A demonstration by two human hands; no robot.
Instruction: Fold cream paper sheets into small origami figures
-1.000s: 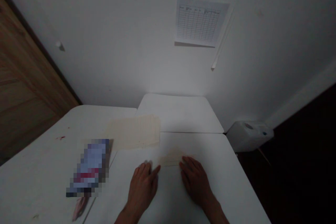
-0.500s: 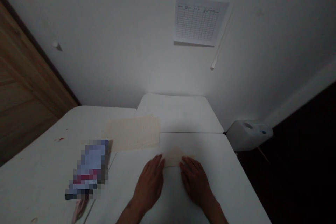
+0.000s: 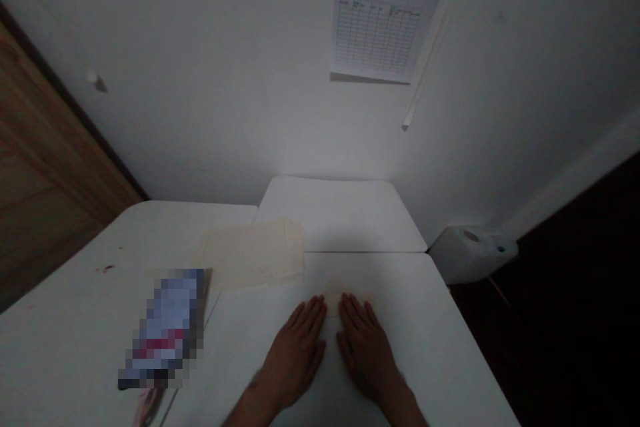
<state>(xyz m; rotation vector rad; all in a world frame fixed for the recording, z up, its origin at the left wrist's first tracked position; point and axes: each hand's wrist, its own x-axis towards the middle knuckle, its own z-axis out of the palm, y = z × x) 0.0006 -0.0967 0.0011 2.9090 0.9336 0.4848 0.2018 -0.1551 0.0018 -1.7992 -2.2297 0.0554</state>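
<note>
Both of my hands lie flat, side by side, on a white table point(image 3: 425, 320). My left hand point(image 3: 295, 357) has its fingers stretched out and close together, palm down. My right hand point(image 3: 365, 347) lies the same way just beside it. Under and just beyond the fingertips is a small pale cream sheet point(image 3: 334, 291), mostly covered by the hands. Neither hand grips anything. A stack of cream sheets point(image 3: 253, 253) lies further back to the left.
A blurred blue, white and red packet point(image 3: 163, 327) lies on the left table, with something pink point(image 3: 147, 407) below it. A printed chart point(image 3: 377, 33) hangs on the white wall. A white box point(image 3: 473, 253) sits low at the right. A wooden door point(image 3: 35, 173) stands left.
My left hand has slid right until it lies next to my right hand. The small cream sheet between them is now mostly covered. The view has tilted slightly.
</note>
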